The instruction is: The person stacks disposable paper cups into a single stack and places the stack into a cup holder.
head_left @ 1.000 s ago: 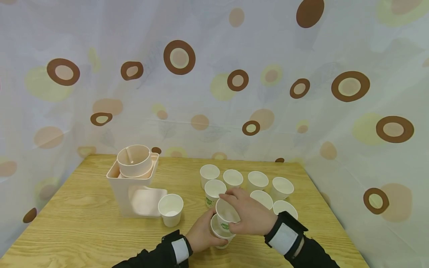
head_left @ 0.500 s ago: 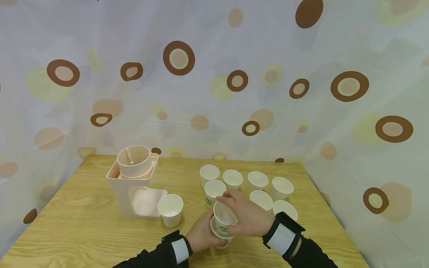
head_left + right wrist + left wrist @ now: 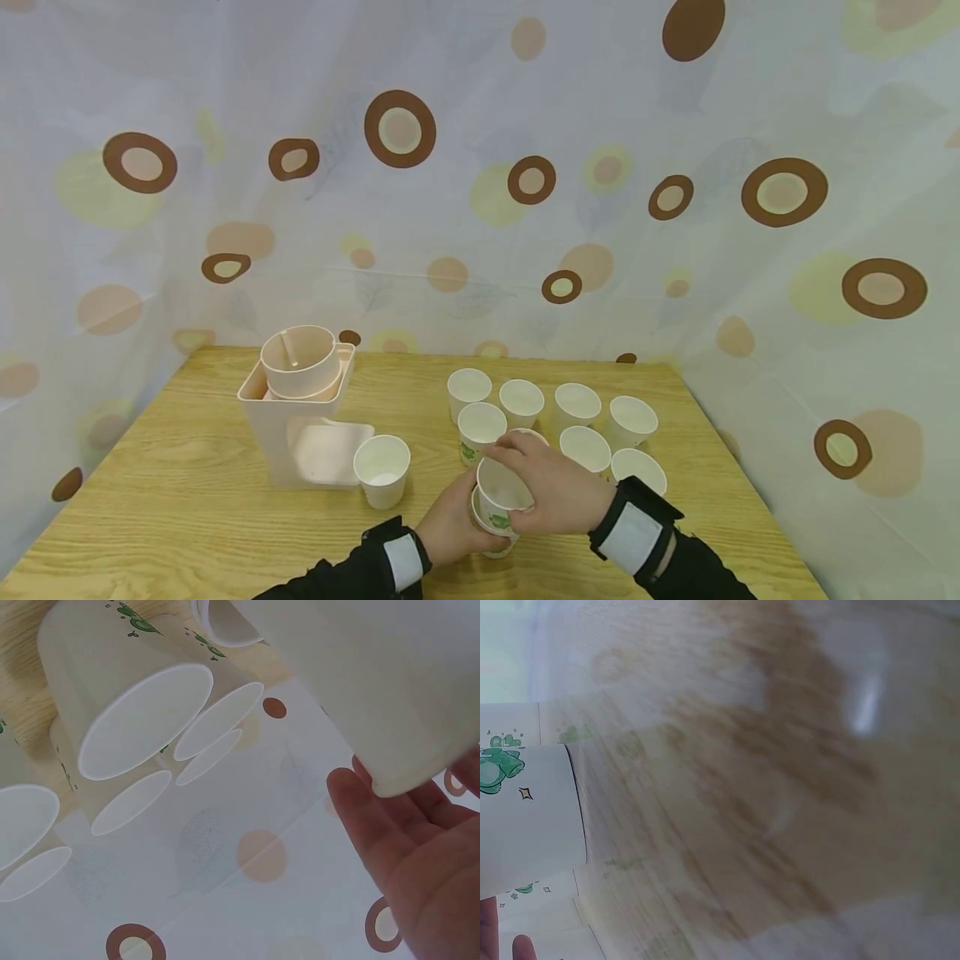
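In the head view, my right hand [image 3: 558, 490] pinches a white paper cup [image 3: 504, 483] by its rim, with the mouth up and tilted a little. The cup's lower part sits inside a second paper cup [image 3: 488, 528], which my left hand [image 3: 452, 523] grips around its side near the table's front. Green print shows on the upper cup, just above the lower rim. In the right wrist view, thumb and fingers [image 3: 367, 817] touch the rim of the held cup [image 3: 405, 697]. Printed cups and two fingertips [image 3: 523, 949] appear at the left edge of the left wrist view.
Several upright paper cups [image 3: 577, 404] stand in rows behind and right of my hands. A single cup [image 3: 382, 471] stands left, beside a pale plastic container [image 3: 270, 433] with a round cup-like part [image 3: 300, 362] on top. A patterned sheet [image 3: 450, 208] hangs behind the wooden table [image 3: 187, 517].
My right hand has moved slightly left and down, so the upper cup sits deeper in the lower one. A cup rim now shows behind the right hand. The left hand stays put.
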The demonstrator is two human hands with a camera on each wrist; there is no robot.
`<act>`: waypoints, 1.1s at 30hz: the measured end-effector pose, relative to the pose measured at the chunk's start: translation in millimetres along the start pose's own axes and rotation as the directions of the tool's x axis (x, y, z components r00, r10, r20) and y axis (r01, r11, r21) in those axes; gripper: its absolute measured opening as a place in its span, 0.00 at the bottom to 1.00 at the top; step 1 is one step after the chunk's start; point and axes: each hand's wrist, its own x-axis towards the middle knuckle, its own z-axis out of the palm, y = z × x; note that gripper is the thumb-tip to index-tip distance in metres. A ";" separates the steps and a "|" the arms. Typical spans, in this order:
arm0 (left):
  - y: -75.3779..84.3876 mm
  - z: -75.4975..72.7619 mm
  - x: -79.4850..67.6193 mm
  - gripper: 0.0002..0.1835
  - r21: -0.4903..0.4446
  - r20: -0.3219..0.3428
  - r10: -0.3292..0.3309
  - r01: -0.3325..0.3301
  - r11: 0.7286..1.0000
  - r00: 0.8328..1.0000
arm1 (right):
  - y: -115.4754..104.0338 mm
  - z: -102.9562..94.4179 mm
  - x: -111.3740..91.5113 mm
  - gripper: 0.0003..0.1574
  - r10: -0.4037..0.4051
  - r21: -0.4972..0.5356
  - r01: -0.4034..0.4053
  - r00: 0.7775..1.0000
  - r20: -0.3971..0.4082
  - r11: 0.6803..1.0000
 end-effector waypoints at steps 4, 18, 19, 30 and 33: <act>-1.3 0.1 0.2 0.48 0.004 0.000 -0.001 0.001 1.000 1.000 | 0.4 0.4 0.6 0.43 -0.011 -0.013 0.011 1.000 -0.001 1.000; -3.6 1.7 0.4 0.48 0.040 -0.014 -0.017 0.018 0.999 1.000 | 6.8 5.6 3.0 0.43 -0.016 -0.012 0.016 1.000 0.023 1.000; -3.6 1.7 0.3 0.48 0.043 -0.014 -0.016 0.017 0.999 1.000 | 7.3 6.0 3.3 0.43 -0.015 -0.012 0.016 1.000 0.024 1.000; -1.8 0.6 -0.7 0.48 0.048 -0.010 -0.009 0.010 0.999 1.000 | 11.4 12.9 6.4 0.43 -0.019 -0.040 0.021 0.999 0.035 0.999; -1.7 0.6 -1.4 0.49 0.046 -0.009 -0.002 0.003 0.999 1.000 | 11.9 15.2 7.1 0.43 -0.013 -0.048 0.015 0.999 0.040 0.999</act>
